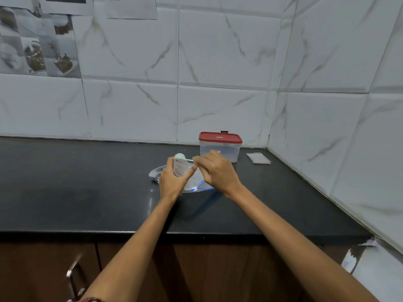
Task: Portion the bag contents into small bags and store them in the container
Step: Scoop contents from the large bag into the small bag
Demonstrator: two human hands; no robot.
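Note:
My left hand [172, 179] grips a small clear bag [180, 168] upright above the black counter [87, 192], its mouth held open. Over that mouth hovers the bowl of a pale green spoon [181, 156], whose thin handle my right hand [216, 171] pinches. Under both hands lies the large clear zip bag [194, 186] with a blue slider, partly hidden. Just behind my right hand stands a clear plastic container [220, 149] with its red lid on.
A stack of small flat bags [258, 158] lies to the right of the container, near the corner. Tiled walls close the counter at the back and on the right. A cabinet handle [73, 271] sits below the front edge.

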